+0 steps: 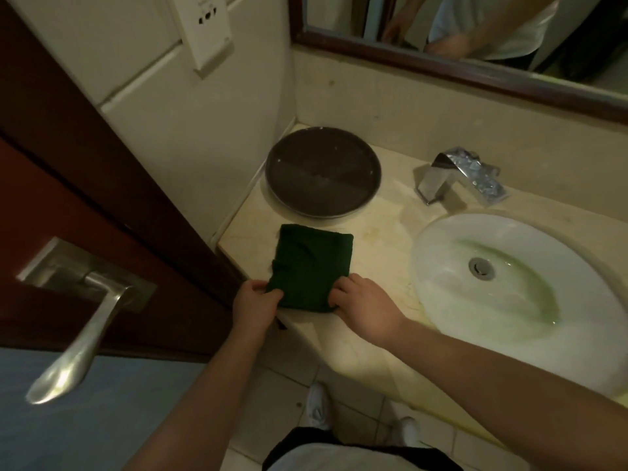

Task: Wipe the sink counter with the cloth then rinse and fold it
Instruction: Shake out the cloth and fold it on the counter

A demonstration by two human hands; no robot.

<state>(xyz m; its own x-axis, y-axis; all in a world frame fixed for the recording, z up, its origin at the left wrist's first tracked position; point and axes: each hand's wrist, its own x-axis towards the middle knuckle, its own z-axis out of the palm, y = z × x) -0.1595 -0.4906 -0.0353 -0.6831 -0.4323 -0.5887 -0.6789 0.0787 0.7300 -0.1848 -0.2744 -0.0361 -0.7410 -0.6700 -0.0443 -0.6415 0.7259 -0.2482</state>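
Observation:
A dark green cloth (pixel 311 265) lies folded into a rectangle on the beige sink counter (pixel 380 263), left of the basin. My left hand (pixel 255 302) pinches the cloth's near left corner. At the near right corner, my right hand (pixel 363 300) grips the cloth, its fingers curled over the edge. The white oval basin (pixel 509 287) with its metal drain sits to the right, and a chrome faucet (pixel 458 176) stands behind it.
A round dark tray (pixel 321 171) sits at the back left of the counter. A brown door with a metal lever handle (pixel 85 321) stands close on the left. A framed mirror (pixel 475 45) hangs above the counter. Tiled floor and my shoes are below.

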